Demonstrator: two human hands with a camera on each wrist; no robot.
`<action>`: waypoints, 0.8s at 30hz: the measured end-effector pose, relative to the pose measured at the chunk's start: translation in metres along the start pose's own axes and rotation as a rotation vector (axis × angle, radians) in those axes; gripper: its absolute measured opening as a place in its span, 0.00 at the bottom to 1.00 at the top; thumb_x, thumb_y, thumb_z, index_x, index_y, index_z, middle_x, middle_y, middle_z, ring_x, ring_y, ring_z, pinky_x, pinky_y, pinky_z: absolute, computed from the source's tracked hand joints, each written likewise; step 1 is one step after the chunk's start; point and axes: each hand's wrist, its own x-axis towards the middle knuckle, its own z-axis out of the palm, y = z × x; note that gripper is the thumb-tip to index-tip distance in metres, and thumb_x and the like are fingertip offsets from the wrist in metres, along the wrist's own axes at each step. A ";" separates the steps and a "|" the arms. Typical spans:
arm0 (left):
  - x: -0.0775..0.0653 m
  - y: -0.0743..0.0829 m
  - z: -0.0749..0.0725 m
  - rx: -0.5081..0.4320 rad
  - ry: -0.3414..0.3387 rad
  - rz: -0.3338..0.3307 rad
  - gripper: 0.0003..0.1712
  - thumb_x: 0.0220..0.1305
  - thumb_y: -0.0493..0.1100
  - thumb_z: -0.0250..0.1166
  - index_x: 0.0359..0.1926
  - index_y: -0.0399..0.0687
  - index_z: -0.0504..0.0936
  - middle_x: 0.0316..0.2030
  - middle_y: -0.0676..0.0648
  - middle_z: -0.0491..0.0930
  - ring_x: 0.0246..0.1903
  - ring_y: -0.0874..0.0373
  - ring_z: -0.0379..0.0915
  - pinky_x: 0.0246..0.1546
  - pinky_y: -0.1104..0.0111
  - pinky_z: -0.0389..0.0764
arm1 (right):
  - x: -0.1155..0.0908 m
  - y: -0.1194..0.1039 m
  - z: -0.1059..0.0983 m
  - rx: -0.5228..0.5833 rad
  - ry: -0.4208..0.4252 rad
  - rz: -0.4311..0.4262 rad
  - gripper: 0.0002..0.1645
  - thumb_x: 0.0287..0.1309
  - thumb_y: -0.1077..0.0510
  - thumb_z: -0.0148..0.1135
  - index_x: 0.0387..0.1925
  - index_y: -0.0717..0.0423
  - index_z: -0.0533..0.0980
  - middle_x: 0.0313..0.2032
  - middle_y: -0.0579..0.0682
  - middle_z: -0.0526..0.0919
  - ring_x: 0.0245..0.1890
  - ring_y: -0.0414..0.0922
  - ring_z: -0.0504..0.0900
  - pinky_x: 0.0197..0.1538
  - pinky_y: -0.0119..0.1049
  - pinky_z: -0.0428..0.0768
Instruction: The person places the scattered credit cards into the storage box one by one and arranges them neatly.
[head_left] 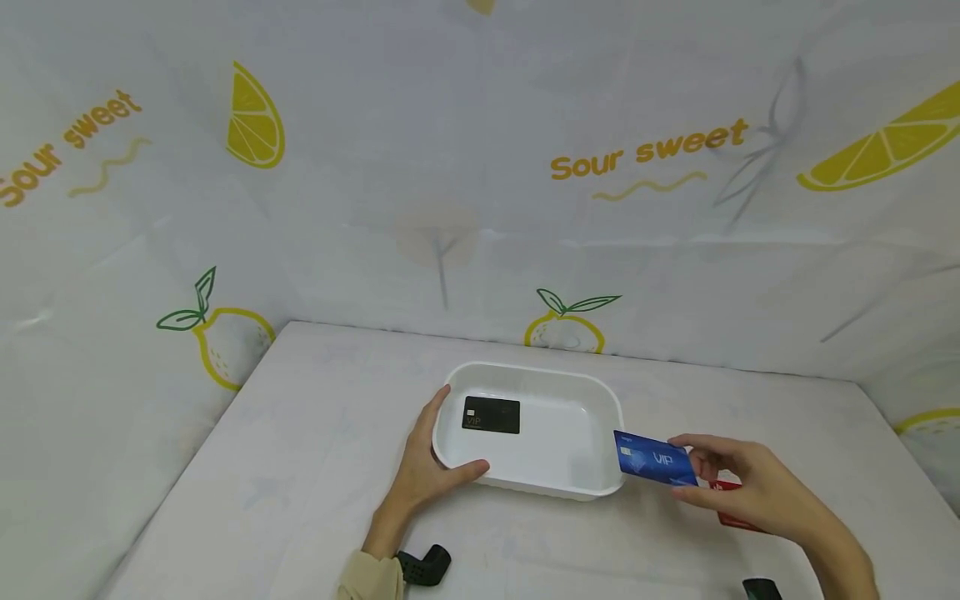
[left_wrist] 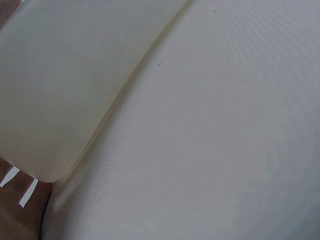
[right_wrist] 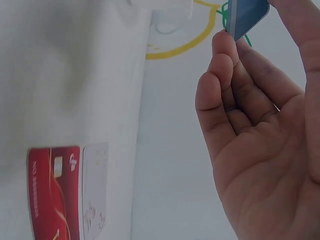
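A white plastic tray [head_left: 558,442] stands on the table in the head view, with a black VIP card [head_left: 491,415] lying inside at its left. My left hand [head_left: 431,475] grips the tray's left end, thumb over the near rim and fingers along the left side. The left wrist view shows the tray's outer wall [left_wrist: 85,75] and part of the fingers [left_wrist: 17,210]. Between thumb and fingers, my right hand [head_left: 765,487] pinches a blue VIP card [head_left: 652,458], held near the tray's right rim. Only the card's edge part shows in the right wrist view.
Under the right hand, a red card [right_wrist: 55,195] lies on the white table beside a pale card [right_wrist: 95,195] with a faint print. A lemon-patterned white sheet [head_left: 480,167] hangs behind. Near the left wrist is a small black device [head_left: 427,567].
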 end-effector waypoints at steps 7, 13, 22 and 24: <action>0.000 0.000 -0.001 0.005 -0.002 -0.004 0.67 0.41 0.52 0.82 0.79 0.42 0.56 0.76 0.35 0.62 0.72 0.39 0.64 0.68 0.43 0.70 | 0.010 -0.018 0.005 -0.037 -0.020 0.087 0.28 0.49 0.53 0.81 0.52 0.57 0.82 0.31 0.40 0.76 0.33 0.34 0.75 0.33 0.28 0.73; 0.000 0.000 -0.001 -0.008 -0.009 -0.001 0.67 0.41 0.52 0.82 0.79 0.43 0.55 0.76 0.35 0.61 0.72 0.38 0.64 0.68 0.41 0.69 | 0.020 -0.027 0.009 -0.050 -0.019 0.055 0.29 0.48 0.51 0.82 0.51 0.56 0.83 0.30 0.40 0.76 0.33 0.34 0.75 0.36 0.27 0.73; 0.000 0.001 -0.001 -0.005 -0.008 -0.003 0.67 0.41 0.52 0.82 0.80 0.46 0.55 0.76 0.35 0.62 0.72 0.39 0.65 0.68 0.42 0.70 | 0.034 -0.038 0.016 -0.031 -0.016 0.050 0.30 0.48 0.49 0.82 0.51 0.56 0.84 0.31 0.44 0.77 0.35 0.34 0.74 0.37 0.29 0.78; 0.000 0.001 -0.001 -0.005 -0.009 -0.004 0.67 0.41 0.52 0.82 0.80 0.46 0.55 0.76 0.35 0.62 0.71 0.39 0.66 0.68 0.44 0.71 | 0.036 -0.041 0.017 -0.031 -0.010 0.044 0.30 0.47 0.49 0.82 0.51 0.56 0.84 0.31 0.46 0.78 0.35 0.35 0.75 0.37 0.29 0.78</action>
